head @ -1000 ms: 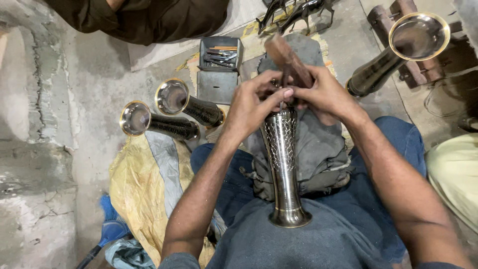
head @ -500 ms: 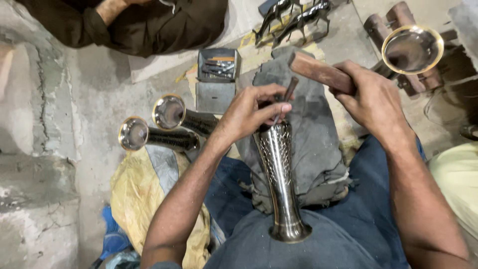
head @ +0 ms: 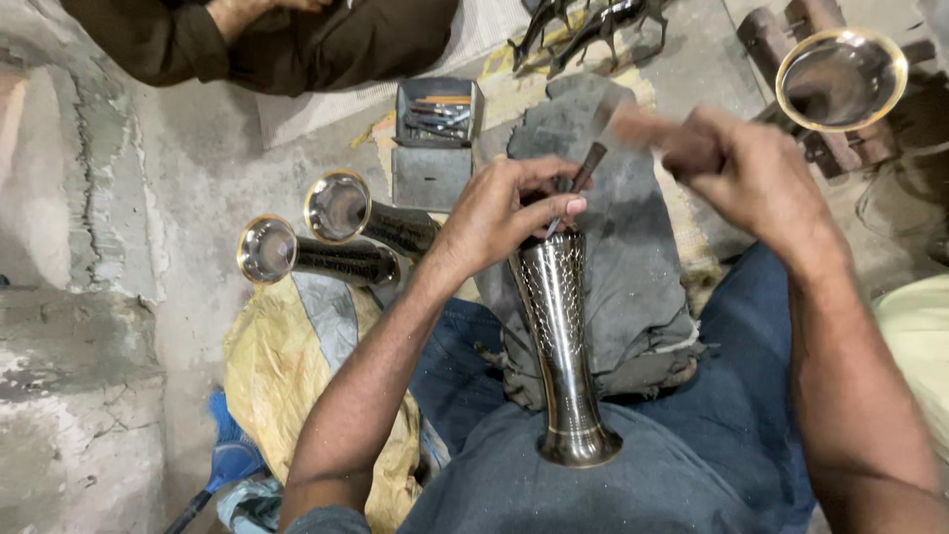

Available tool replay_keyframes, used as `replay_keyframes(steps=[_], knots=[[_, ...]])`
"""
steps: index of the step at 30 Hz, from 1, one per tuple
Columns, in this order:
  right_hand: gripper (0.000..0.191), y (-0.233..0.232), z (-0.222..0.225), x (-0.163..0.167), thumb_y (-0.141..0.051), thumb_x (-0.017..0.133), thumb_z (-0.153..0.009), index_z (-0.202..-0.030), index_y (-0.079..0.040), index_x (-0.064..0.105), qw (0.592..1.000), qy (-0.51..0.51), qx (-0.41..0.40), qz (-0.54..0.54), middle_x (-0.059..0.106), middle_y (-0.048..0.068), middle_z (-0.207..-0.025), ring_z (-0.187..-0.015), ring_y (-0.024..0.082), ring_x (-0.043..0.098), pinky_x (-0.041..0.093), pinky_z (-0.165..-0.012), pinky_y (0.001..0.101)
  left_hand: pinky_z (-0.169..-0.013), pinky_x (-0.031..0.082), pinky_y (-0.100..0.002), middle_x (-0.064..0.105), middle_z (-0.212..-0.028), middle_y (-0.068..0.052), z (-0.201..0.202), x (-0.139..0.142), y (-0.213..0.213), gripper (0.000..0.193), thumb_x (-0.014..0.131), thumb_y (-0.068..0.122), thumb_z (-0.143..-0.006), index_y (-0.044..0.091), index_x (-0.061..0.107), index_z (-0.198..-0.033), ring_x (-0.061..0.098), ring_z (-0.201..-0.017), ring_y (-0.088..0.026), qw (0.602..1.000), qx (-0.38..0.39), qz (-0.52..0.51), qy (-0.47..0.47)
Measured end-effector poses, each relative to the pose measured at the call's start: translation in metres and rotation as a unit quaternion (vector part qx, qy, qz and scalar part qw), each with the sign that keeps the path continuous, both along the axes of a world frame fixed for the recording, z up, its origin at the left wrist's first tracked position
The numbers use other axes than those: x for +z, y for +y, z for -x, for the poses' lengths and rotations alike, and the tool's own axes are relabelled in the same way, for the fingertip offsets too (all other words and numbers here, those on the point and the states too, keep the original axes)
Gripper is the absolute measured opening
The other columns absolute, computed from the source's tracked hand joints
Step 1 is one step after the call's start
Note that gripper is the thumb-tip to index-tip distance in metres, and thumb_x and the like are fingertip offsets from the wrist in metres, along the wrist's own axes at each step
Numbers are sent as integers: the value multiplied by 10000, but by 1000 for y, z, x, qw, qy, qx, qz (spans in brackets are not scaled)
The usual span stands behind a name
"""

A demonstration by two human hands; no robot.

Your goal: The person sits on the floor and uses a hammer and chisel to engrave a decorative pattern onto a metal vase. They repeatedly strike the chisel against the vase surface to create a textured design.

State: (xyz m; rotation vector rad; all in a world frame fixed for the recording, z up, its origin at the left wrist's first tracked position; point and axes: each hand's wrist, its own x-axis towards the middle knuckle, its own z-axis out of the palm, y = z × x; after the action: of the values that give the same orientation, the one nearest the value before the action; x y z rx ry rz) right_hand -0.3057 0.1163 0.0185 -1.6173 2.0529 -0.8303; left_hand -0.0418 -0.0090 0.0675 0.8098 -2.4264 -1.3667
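Vase point(head: 556, 326): tall metal, patterned upper part, lying along the lap, flared foot at 6 o'clock against the shirt, mouth toward 12 o'clock; rests on grey cloth point(head: 633, 297).
Left hand point(head: 504, 213): fingers curled shut at the vase mouth, pinching a thin tool point(head: 578, 183) with a dark handle; tip set against the vase rim.
Right hand point(head: 746, 173): raised at 1 o'clock of the vase, apart from it, closed round a wooden block point(head: 647, 129); blurred with motion.
Cloth: folded grey pad over the knees, under the vase, running up toward 12 o'clock.
Spare vases point(head: 326, 237): two, lying on their sides at 9 o'clock of the left hand, open mouths facing 9 o'clock, touching each other.
Tin box point(head: 435, 109): open, at 11 o'clock, small tools inside; flat grey lid just below it.
Bowl point(head: 840, 79): brass-rimmed, at 2 o'clock, atop dark wooden pieces.
Yellow sheet point(head: 267, 366): crumpled on the floor at 8 o'clock, under the left forearm.
Other person point(head: 297, 40): dark sleeve at 11 o'clock, far edge of view.
Figurines point(head: 583, 25): dark animal shapes at 12 o'clock, detail unclear.
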Motion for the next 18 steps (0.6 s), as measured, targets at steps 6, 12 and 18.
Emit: replay_keyframes(steps=[6, 12, 18], knots=[[456, -27, -2, 22, -163, 817, -866, -1281, -38, 676, 991, 72, 111, 38, 749, 162, -961, -867, 267, 717, 552, -771, 423, -624, 693, -273, 793, -911, -60, -10, -4, 9, 390, 760, 262, -924, 59, 697, -1250, 779, -794, -129, 993, 82, -71, 55], [410, -35, -1, 37, -110, 809, -831, -1202, -13, 664, 986, 69, 147, 35, 737, 159, -946, -894, 264, 695, 541, -748, 433, -639, 671, -286, 790, -869, -88, -14, -10, 18, 412, 772, 250, -928, 50, 687, -1279, 764, -764, -134, 988, 108, -81, 73], [280, -13, -4, 16, -104, 783, -924, -1169, -34, 667, 998, 12, 56, -23, 731, 135, -911, -834, 262, 720, 575, -786, 429, -717, 669, -336, 819, -1001, -82, -14, -8, 7, 411, 754, 301, -937, 78, 707, -1279, 798, -796, -156, 998, 13, -30, 56]])
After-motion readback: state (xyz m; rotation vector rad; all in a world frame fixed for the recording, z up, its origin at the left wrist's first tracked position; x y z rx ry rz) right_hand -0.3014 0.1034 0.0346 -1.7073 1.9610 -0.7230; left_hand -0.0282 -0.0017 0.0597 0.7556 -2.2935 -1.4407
